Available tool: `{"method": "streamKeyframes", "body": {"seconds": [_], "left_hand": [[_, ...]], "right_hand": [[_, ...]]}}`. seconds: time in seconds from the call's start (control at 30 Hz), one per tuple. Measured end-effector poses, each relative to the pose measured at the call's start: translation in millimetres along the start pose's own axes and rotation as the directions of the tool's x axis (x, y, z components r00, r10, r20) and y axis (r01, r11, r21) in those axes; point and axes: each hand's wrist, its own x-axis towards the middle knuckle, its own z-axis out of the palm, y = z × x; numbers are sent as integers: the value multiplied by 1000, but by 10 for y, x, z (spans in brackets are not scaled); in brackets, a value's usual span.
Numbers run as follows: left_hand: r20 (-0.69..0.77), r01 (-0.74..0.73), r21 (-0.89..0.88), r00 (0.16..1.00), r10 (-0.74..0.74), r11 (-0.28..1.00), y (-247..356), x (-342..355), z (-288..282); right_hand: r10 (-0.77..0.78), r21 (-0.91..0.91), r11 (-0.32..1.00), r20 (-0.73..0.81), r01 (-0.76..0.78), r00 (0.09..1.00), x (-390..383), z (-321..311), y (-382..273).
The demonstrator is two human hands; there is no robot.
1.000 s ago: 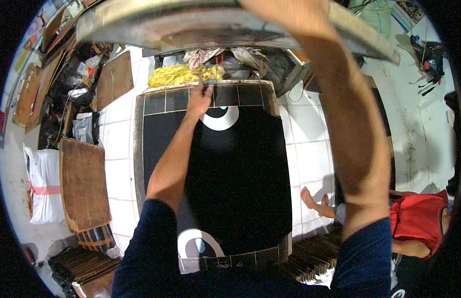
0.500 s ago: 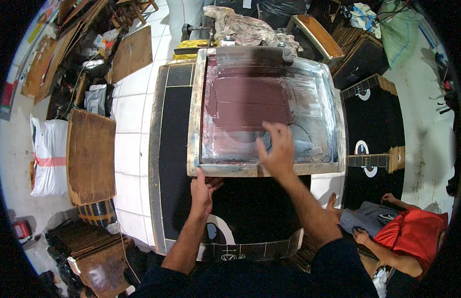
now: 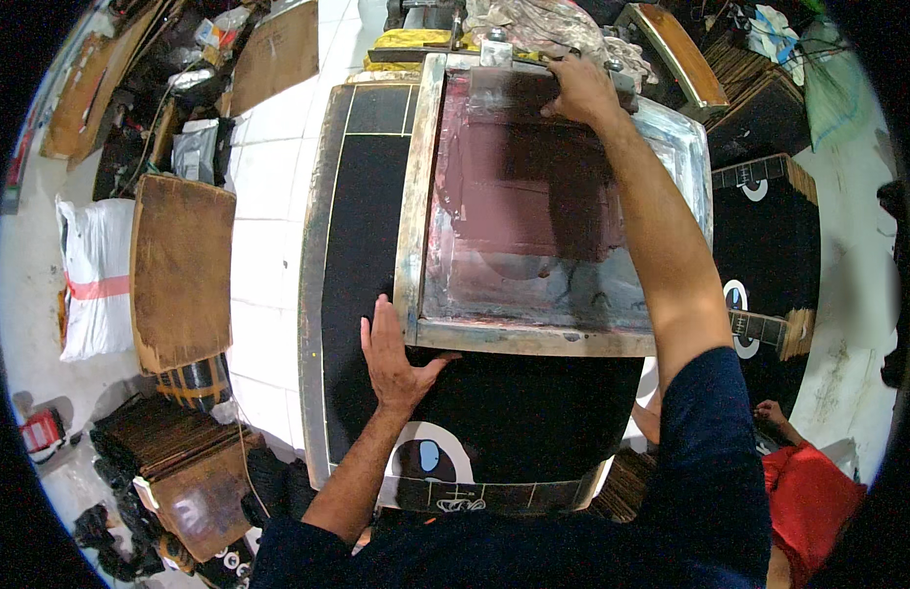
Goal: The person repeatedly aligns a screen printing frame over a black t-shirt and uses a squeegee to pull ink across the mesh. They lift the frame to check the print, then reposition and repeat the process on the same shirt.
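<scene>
A wooden-framed printing screen (image 3: 413,226) lies over a black board (image 3: 362,245). Dark maroon ink (image 3: 528,187) covers much of its mesh. Along the far end of the screen rests a wide dark squeegee (image 3: 509,90). My right hand (image 3: 584,90) is stretched out to it, thumb on the near side and fingers over its top edge, closed on it. My left hand (image 3: 394,361) lies with fingers spread at the frame's near left corner, touching the board and holding nothing. A white ring with a blue centre (image 3: 429,457) shows on the board's near part.
Stained cloths (image 3: 563,29) and a yellow-wrapped clamp base (image 3: 411,39) are beyond the screen. More printed black boards (image 3: 769,236) are stacked at the right, where a person in red (image 3: 813,501) sits. A brown board (image 3: 183,275) and a white sack (image 3: 92,280) stand left.
My right hand has moved away from me, from above the near mesh to the squeegee. My left hand has left its hold under the frame and spread its fingers beside the corner. The view has shifted.
</scene>
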Motion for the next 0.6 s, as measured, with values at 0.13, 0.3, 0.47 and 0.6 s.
{"method": "streamKeyframes", "body": {"seconds": [0.13, 0.3, 0.47, 0.6], "left_hand": [[24, 15, 18, 1000, -15, 1000, 0, 9, -10], [-29, -15, -12, 999, 15, 1000, 27, 53, -25], [-16, -22, -14, 1000, 22, 1000, -9, 17, -14], [-16, -12, -26, 1000, 11, 1000, -8, 23, -20]], "right_hand": [[12, 66, 998, -27, -10, 1000, -294, -153, -74], [41, 35, 999, -243, -33, 969, -288, -14, -181], [-10, -13, 1000, -267, 7, 964, -648, 168, -305], [0, -8, 1000, -241, -2, 970, -1598, 144, -635]]}}
